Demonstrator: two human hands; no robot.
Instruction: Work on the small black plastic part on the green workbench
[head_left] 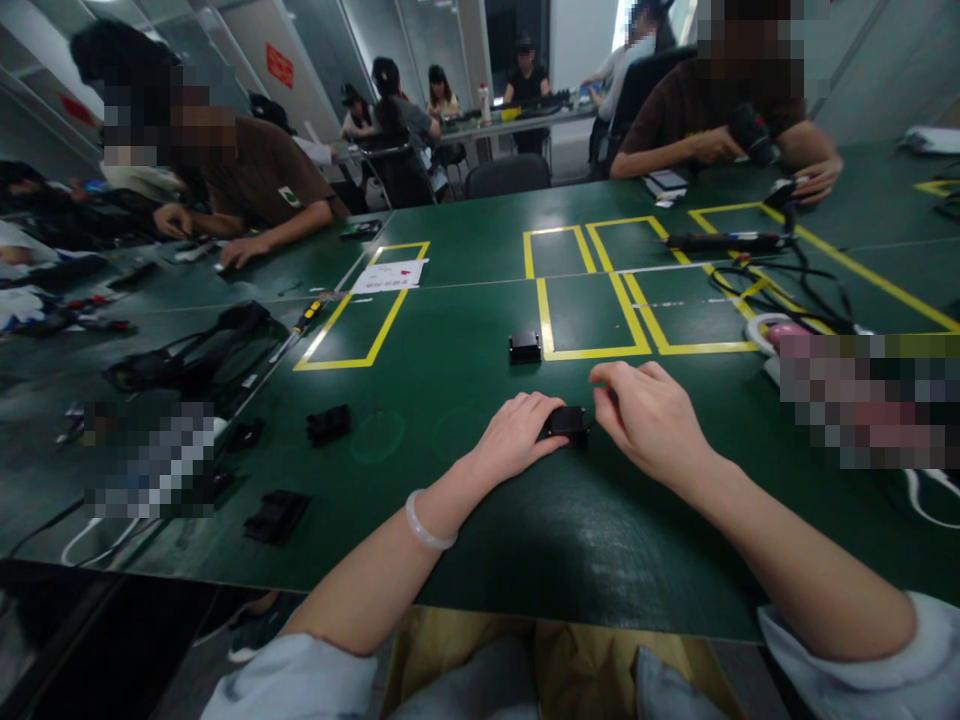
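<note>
A small black box-like plastic part [570, 424] rests on the green table in front of me. My left hand [517, 432], with a pale bangle at its wrist, grips that part from the left between thumb and fingers. Just to its right, my right hand [649, 415] is held with curled fingers, apart from the part; whatever may be in the fingers is hidden. Another similar black part [524, 347] stands a little farther away. To the left lie two more dark plastic pieces, one nearer [276, 516] and one farther [328, 425].
Yellow tape outlines [592, 352] mark the green table [465, 540]. A black electric screwdriver [724, 242] with a coiled cable lies at right. A paper sheet [390, 276] and yellow-handled screwdriver [309, 316] are at left. Co-workers sit opposite, one holding a power drill [754, 135].
</note>
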